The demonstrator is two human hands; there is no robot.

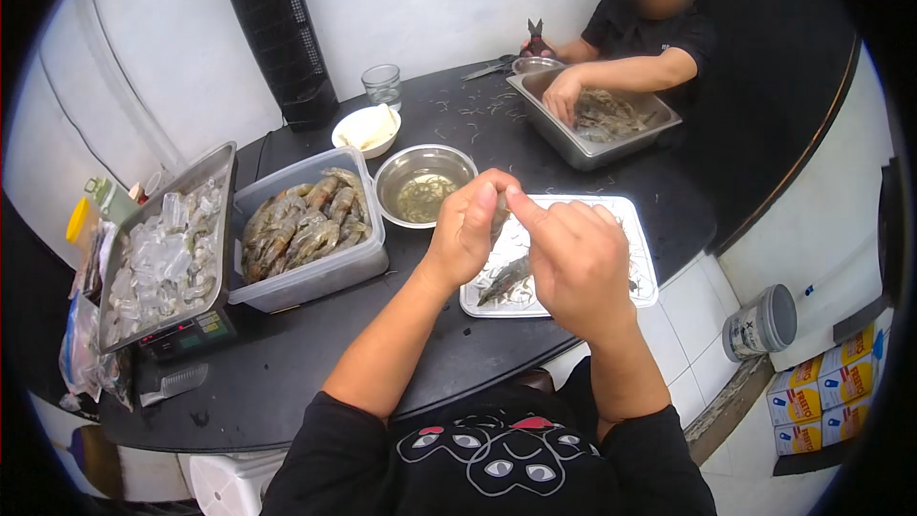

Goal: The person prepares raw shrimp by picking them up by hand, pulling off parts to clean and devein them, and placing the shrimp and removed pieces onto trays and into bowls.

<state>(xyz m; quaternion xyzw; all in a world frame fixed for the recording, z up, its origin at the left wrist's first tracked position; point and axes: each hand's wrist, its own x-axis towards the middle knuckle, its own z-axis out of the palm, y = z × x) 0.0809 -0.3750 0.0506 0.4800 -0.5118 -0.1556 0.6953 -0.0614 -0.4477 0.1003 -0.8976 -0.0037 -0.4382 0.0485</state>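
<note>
Left hand [466,234] and right hand [580,253] meet over a white tray [647,279]

We hold both hands raised and close together, fingertips meeting. Our left hand is curled, thumb and fingers nearly closed around what looks like a greyish shrimp [500,219]; only a sliver of it shows, between the hands and above the tray. Our right hand has its fingers folded and its foremost tips against the left ones; whether it grips the shrimp too we cannot tell, because its back hides the inside. We probably use fingertips because something so small and slippery suits a fine hold.

Beneath, the tray carries a dark shrimp [504,282] and thin scraps, likely placed there to catch what drops. Just beyond its far left corner stands a steel bowl [389,182] of liquid and shreds, handy for us. Left of that, a plastic tub [315,279] of heaped whole shrimp [306,225] seems set within our left arm's reach. Farther left, a metal tray of ice [172,248] rests on a digital scale [196,333], perhaps for weighing.

At the far right of the black table [287,354], a co-worker [650,48] dips one hand [564,98] into a deep steel pan [583,150], while black shears [536,42] stand blades up by the other hand, apparently clear of the pan.
</note>
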